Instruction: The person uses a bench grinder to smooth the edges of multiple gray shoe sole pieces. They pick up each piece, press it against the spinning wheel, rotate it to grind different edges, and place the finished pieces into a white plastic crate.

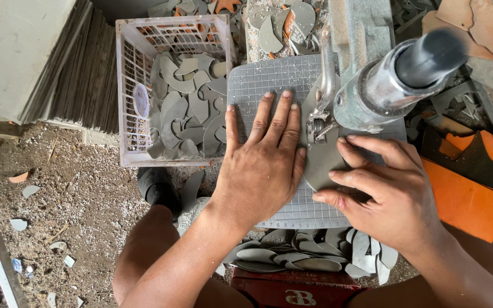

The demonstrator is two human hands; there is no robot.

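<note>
Both hands pin a grey piece [322, 157] flat: left hand [261, 165] and right hand [380, 191] spread open; machine [366, 74] hides its top.

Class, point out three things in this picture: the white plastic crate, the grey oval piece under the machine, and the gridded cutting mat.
white plastic crate [125, 91]: head view, on its left wall.
grey oval piece [320, 162]: head view, on its bare lower middle.
gridded cutting mat [252, 82]: head view, on its bare upper left corner.
</note>
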